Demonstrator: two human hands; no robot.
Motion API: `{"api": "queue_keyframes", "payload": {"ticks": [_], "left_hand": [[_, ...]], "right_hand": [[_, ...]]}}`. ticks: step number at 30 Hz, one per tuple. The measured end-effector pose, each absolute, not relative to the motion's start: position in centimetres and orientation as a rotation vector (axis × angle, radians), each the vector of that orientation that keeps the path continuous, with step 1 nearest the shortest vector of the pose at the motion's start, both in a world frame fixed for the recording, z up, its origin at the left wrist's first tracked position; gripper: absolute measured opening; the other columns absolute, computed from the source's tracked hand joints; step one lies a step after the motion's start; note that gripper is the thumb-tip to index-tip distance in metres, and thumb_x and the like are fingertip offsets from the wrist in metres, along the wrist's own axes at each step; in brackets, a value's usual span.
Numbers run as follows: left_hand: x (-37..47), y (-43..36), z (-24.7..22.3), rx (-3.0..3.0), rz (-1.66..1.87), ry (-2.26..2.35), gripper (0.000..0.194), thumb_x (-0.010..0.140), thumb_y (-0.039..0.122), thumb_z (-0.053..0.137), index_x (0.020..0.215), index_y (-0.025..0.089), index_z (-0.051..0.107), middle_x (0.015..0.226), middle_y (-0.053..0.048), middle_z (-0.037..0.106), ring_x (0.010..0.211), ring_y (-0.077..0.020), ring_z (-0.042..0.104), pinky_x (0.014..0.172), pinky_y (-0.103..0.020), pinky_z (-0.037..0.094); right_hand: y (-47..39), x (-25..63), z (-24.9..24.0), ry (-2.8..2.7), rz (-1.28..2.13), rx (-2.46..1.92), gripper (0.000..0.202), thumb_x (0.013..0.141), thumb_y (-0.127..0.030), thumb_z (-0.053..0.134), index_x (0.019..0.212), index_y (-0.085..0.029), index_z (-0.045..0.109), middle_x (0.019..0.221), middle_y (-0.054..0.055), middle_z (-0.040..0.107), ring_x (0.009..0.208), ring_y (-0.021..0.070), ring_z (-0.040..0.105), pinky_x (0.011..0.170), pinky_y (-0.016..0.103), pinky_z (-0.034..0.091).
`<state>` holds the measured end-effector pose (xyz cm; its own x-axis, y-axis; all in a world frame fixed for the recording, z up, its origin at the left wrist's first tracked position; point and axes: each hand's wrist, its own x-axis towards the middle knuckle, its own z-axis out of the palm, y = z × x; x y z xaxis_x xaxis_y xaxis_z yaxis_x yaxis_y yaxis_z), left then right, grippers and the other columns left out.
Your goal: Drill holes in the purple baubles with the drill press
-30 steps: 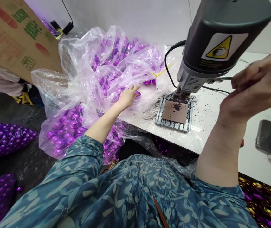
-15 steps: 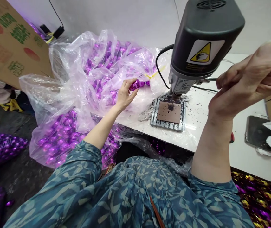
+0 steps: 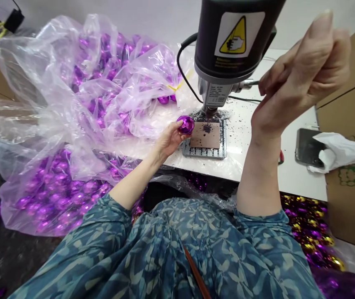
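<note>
My left hand (image 3: 171, 138) is closed round a shiny purple faceted ball (image 3: 186, 124), just beside the left edge of a drill press's base (image 3: 204, 153). On that base lies a brown square plate (image 3: 199, 140) with a small hole and a pile of dark shavings. Above it stands the black drill press (image 3: 236, 45), with a yellow warning sticker on its housing. My right hand (image 3: 304, 70) is raised at the press's right side, its fingers wrapped round the feed lever (image 3: 252, 83); the lever's end is hidden in the fist.
A clear plastic bag (image 3: 93, 99) full of purple balls covers the table's left side. More bagged balls (image 3: 65, 187) hang lower left. A phone (image 3: 308, 145) and white tissue (image 3: 341, 149) lie at right, near a cardboard box (image 3: 351, 199). Gold and purple balls (image 3: 308, 232) sit below the table.
My left hand has brought a purple ball from the bag's side to the edge of the drill base. My right hand stays on the lever. The whole view has shifted to the right.
</note>
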<state>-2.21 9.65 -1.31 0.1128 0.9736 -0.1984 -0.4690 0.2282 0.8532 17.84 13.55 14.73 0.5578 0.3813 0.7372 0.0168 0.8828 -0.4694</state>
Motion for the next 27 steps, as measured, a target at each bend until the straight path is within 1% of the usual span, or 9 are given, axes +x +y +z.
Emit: {"api": "queue_keyframes", "payload": {"ticks": [4,7,11,14,16,18,20,24,27], "left_hand": [[-1.0,10.2,-3.2,0.919,1.275,0.995,0.061,0.087,0.053,0.099,0.132,0.026,0.068,0.131,-0.008,0.084,0.122,-0.0259,0.082,0.105,-0.040,0.068],[-0.4,11.0,-4.9,1.118,1.295,1.002,0.061,0.090,0.059,0.095,0.133,0.026,0.068,0.135,-0.011,0.083,0.129,-0.0262,0.080,0.117,-0.044,0.063],[0.0,12.1,-7.1,1.295,1.220,1.023,0.062,0.095,0.065,0.090,0.136,0.026,0.063,0.140,-0.013,0.082,0.135,-0.0285,0.078,0.122,-0.050,0.061],[0.2,12.5,-7.8,1.385,1.170,1.033,0.064,0.098,0.069,0.085,0.139,0.026,0.061,0.146,-0.016,0.079,0.141,-0.0303,0.076,0.125,-0.053,0.058],[0.4,12.6,-7.8,1.406,1.163,1.029,0.067,0.097,0.073,0.084,0.139,0.025,0.060,0.149,-0.017,0.078,0.143,-0.0313,0.075,0.127,-0.054,0.057],[0.7,12.6,-7.6,1.402,1.161,1.030,0.070,0.096,0.075,0.085,0.138,0.025,0.060,0.150,-0.017,0.078,0.145,-0.0321,0.074,0.128,-0.055,0.056],[0.9,12.6,-7.5,1.412,1.159,1.036,0.070,0.095,0.076,0.086,0.136,0.026,0.060,0.151,-0.017,0.078,0.146,-0.0327,0.073,0.129,-0.055,0.056],[0.9,12.8,-7.7,1.501,1.146,1.047,0.071,0.094,0.074,0.087,0.140,0.026,0.060,0.155,-0.018,0.073,0.151,-0.0348,0.069,0.132,-0.056,0.053],[0.7,12.7,-7.6,1.631,1.126,1.098,0.071,0.094,0.068,0.090,0.145,0.026,0.064,0.156,-0.018,0.072,0.156,-0.0388,0.063,0.136,-0.063,0.046]], "right_hand": [[13.5,18.0,14.5,-1.004,0.227,-0.481,0.053,0.086,-0.066,0.067,0.074,-0.016,0.054,0.059,-0.007,0.020,0.044,-0.0033,0.031,0.050,0.019,0.022],[13.9,18.0,14.3,-1.020,0.213,-0.472,0.052,0.089,-0.067,0.064,0.081,-0.015,0.061,0.063,-0.006,0.014,0.045,-0.0042,0.028,0.050,0.017,0.022],[14.6,17.8,14.1,-0.979,0.121,-0.474,0.056,0.093,-0.069,0.054,0.079,-0.016,0.051,0.065,-0.005,0.005,0.045,-0.0044,0.016,0.047,0.016,0.016],[14.6,17.7,14.0,-1.021,0.118,-0.523,0.056,0.096,-0.067,0.051,0.076,-0.015,0.043,0.065,-0.004,0.008,0.047,-0.0051,0.020,0.051,0.013,0.022],[14.3,17.7,13.9,-1.043,0.123,-0.555,0.048,0.102,-0.057,0.049,0.080,-0.015,0.049,0.065,-0.004,0.012,0.050,-0.0057,0.023,0.055,0.011,0.028],[14.1,17.7,14.0,-1.026,0.124,-0.567,0.036,0.110,-0.037,0.043,0.089,-0.015,0.060,0.065,-0.004,0.013,0.050,-0.0057,0.021,0.055,0.010,0.028],[13.8,17.7,14.1,-1.012,0.145,-0.571,0.034,0.112,-0.023,0.038,0.095,-0.015,0.066,0.066,-0.005,0.014,0.050,-0.0061,0.021,0.054,0.009,0.026],[13.0,17.7,14.5,-1.036,0.170,-0.599,0.035,0.112,-0.018,0.037,0.093,-0.015,0.066,0.066,-0.003,0.014,0.051,-0.0075,0.024,0.055,0.006,0.024],[12.8,17.9,14.4,-1.057,0.137,-0.667,0.036,0.112,-0.016,0.034,0.096,-0.017,0.067,0.064,-0.004,0.017,0.052,-0.0078,0.026,0.056,0.004,0.026]]}}
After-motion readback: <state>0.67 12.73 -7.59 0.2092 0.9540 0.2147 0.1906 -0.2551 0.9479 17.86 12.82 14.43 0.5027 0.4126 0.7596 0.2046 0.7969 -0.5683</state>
